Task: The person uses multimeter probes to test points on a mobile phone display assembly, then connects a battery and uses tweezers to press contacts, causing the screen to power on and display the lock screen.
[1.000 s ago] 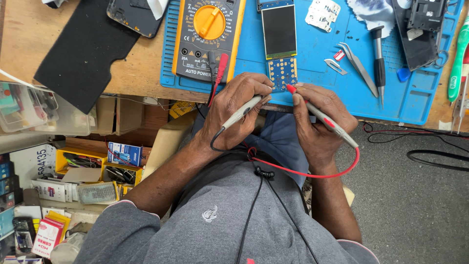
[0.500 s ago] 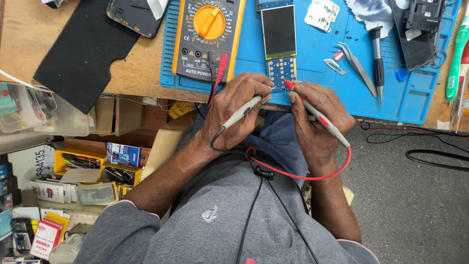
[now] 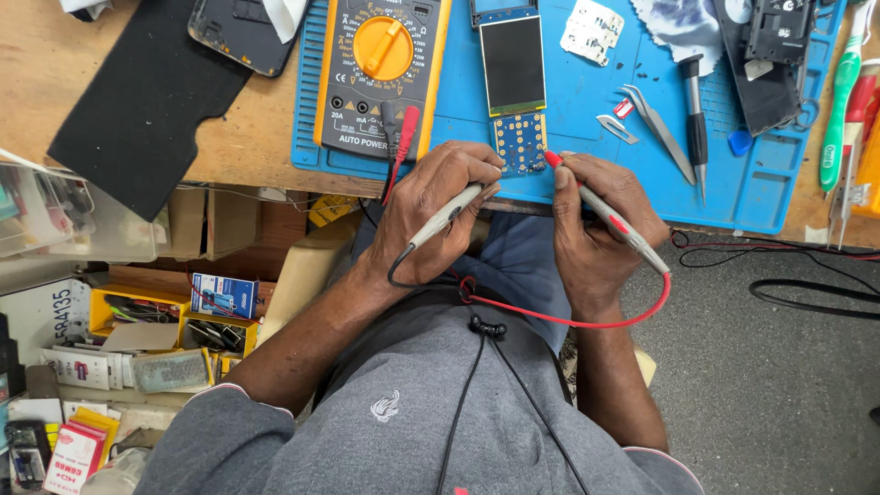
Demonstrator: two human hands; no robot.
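Probes pinched in both hands: left hand [image 3: 438, 213] grips grey probe [image 3: 446, 214], right hand [image 3: 596, 229] grips red probe [image 3: 600, 209]; small blue keypad board [image 3: 520, 143] lies at twelve o'clock, right tip nearer.

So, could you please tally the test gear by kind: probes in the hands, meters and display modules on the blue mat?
Probes: 2, black probe in left hand, red probe in right hand
Multimeter: 1
Display module: 1
Total: 4
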